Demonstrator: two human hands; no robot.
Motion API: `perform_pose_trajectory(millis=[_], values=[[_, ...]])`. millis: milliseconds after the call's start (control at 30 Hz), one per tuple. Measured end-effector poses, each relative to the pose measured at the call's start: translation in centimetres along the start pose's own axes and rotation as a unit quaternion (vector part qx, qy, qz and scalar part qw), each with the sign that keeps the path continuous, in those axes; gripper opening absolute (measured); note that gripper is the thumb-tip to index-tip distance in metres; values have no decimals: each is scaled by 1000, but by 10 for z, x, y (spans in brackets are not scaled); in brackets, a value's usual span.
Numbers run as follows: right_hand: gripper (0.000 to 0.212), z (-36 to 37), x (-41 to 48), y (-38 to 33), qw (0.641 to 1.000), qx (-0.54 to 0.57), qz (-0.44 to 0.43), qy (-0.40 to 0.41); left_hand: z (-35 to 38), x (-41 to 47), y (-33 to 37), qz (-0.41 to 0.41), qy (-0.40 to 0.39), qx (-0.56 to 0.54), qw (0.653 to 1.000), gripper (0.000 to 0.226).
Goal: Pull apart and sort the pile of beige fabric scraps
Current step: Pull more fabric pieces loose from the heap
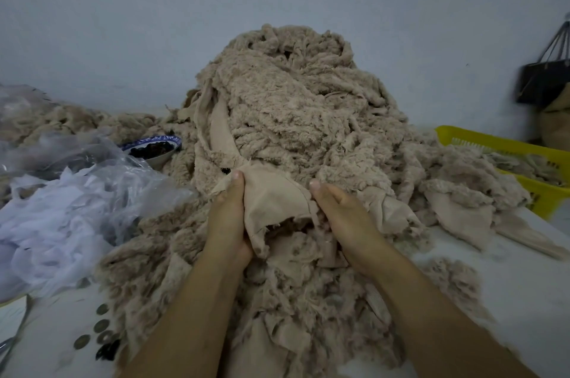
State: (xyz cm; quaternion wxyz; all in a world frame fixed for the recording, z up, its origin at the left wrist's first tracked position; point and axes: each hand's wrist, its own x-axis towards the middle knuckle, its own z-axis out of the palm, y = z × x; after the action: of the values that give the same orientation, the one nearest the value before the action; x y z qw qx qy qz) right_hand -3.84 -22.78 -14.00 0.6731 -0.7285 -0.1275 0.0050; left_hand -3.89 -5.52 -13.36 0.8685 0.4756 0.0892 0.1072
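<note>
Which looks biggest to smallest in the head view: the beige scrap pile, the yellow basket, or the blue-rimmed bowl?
1. beige scrap pile, by far
2. yellow basket, partly cut off and covered
3. blue-rimmed bowl, partly hidden

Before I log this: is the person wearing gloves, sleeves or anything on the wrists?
No. The left hand and right hand are bare, no gloves. No rings, watch or bands show, and no sleeve reaches into view on either forearm.

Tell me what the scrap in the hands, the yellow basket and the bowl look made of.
Scrap: soft cloth, smooth matt backing, frayed edges. Yellow basket: probably moulded plastic, slightly shiny, slotted wall. Bowl: likely glazed ceramic, white with blue-patterned rim.
</note>
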Motion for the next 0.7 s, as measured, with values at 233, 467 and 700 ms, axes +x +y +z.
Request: perform_pose_trajectory(millis=[233, 467, 700], values=[[55, 8, -5, -2, 992, -101, -43, -54, 0, 1, -1, 22, 14, 6, 1000, 36], [51, -14, 5, -13, 985, 146, 4, 91, -7, 2, 7, -34, 52, -99, 993, 48], [33, -8, -2, -6, 997, -77, -3, -16, 5, -3, 3, -38, 30, -79, 996, 30]])
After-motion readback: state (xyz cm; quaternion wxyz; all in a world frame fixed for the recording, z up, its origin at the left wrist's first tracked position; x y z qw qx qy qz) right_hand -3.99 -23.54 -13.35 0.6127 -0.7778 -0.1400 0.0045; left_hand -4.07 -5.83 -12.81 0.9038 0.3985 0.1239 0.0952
